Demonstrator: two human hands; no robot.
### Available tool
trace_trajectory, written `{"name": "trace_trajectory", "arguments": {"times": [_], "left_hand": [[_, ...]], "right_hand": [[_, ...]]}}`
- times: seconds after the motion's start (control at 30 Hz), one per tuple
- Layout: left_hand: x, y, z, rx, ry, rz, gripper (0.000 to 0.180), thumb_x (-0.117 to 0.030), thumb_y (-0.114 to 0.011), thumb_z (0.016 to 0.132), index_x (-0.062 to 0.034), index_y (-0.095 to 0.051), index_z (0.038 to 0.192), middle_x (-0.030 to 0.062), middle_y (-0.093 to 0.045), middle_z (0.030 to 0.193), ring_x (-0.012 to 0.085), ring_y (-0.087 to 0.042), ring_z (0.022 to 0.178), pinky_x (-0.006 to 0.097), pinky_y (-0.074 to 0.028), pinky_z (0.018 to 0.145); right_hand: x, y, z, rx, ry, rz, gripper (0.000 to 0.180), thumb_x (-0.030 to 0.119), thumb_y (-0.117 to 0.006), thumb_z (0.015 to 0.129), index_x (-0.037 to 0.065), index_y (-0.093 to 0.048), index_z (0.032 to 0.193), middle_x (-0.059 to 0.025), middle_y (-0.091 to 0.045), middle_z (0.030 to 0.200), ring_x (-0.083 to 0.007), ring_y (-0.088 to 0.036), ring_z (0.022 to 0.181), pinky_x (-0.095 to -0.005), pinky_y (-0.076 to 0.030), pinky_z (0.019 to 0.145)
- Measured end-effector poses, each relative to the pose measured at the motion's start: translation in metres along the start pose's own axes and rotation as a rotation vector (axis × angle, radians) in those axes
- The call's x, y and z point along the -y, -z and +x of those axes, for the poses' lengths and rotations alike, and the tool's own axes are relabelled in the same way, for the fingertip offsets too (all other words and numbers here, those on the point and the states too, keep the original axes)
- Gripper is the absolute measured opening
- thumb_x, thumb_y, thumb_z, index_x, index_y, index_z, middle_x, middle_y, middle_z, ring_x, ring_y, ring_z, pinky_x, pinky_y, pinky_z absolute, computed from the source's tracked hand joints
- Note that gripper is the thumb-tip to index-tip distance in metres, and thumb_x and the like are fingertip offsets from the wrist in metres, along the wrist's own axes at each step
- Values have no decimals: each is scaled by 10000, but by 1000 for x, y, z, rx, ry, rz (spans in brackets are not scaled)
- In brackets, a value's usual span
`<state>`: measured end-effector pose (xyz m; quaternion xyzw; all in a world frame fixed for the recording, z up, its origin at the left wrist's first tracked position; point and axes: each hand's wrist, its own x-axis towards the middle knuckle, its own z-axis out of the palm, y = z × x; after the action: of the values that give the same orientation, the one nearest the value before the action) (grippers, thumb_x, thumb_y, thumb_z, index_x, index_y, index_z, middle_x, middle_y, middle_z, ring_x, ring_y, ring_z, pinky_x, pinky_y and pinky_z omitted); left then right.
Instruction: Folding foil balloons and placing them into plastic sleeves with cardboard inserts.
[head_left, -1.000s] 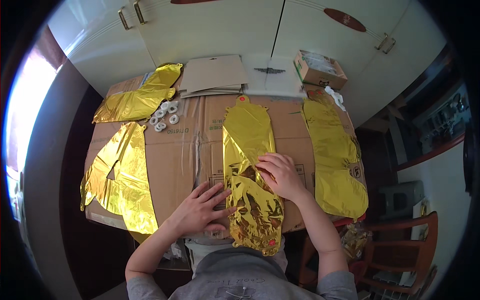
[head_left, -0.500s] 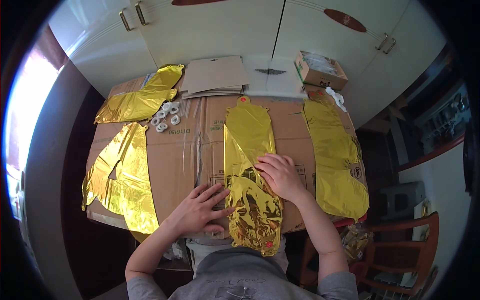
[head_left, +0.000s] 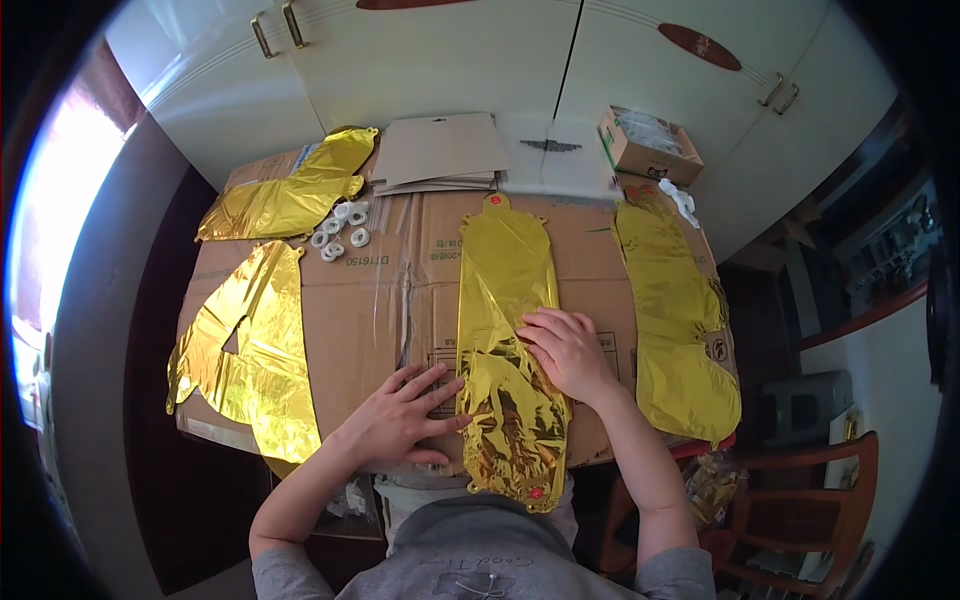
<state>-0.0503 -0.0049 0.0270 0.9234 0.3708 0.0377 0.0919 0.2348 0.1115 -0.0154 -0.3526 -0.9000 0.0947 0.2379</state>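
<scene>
A flat gold foil balloon (head_left: 508,260) lies lengthwise before me, smooth at the far half and crinkled at the near half. Its near end hangs over the table edge, and a small red dot marks each end. My left hand (head_left: 405,418) rests open on the cardboard with fingers spread, the fingertips touching the balloon's left edge. My right hand (head_left: 565,350) lies over the balloon's right side, its fingers slightly bent on the foil, not gripping it visibly. The undersides of both hands are hidden.
Cardboard (head_left: 350,310) covers the table. Other gold foil balloons lie at the left (head_left: 275,340), far left (head_left: 290,195) and right (head_left: 680,340). White ribbon rolls (head_left: 335,235), grey-brown card sheets (head_left: 440,150) and an open box (head_left: 650,150) stand behind. A wooden chair (head_left: 800,500) is at the near right.
The view has shifted slightly, so the table things appear a little further right. My hands stay in nearly the same places on and beside the balloon.
</scene>
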Motion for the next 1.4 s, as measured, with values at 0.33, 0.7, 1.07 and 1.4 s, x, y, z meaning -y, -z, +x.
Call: {"name": "trace_trajectory", "arguments": {"times": [0.33, 0.7, 1.07, 1.4], "left_hand": [[4, -2, 0, 5, -16, -1, 574, -629, -593, 824, -303, -579, 1297, 96, -399, 1503, 357, -355, 1387, 548, -305, 1100], [5, -4, -2, -14, -22, -23, 586, -622, -592, 829, -302, -561, 1320, 100, -392, 1508, 350, -368, 1380, 543, -307, 1103], [4, -3, -3, -18, -25, -31, 599, -636, -531, 855, -269, -549, 1329, 124, -393, 1497, 352, -352, 1385, 528, -286, 1120], [4, -5, -2, -48, -26, -13, 620, -659, -555, 819, -292, -559, 1319, 104, -410, 1488, 335, -389, 1356, 524, -319, 1096]], "right_hand": [[-2, -1, 0, -1, 2, -6, 255, 152, -663, 871, 145, -663, 1126, -8, -617, 1224, -200, -526, 1228, -414, -358, 1000], [28, 7, 2, 33, 262, 123, 341, 238, -720, 829, 155, -668, 1155, -33, -600, 1259, -216, -537, 1220, -457, -346, 1051], [31, -1, 1, 213, 315, 117, 308, 275, -689, 853, 192, -700, 1149, -7, -620, 1287, -206, -534, 1256, -465, -367, 1077], [33, 0, 2, 252, 271, 130, 316, 257, -677, 865, 210, -689, 1178, 2, -611, 1300, -206, -519, 1277, -493, -339, 1113]]}}
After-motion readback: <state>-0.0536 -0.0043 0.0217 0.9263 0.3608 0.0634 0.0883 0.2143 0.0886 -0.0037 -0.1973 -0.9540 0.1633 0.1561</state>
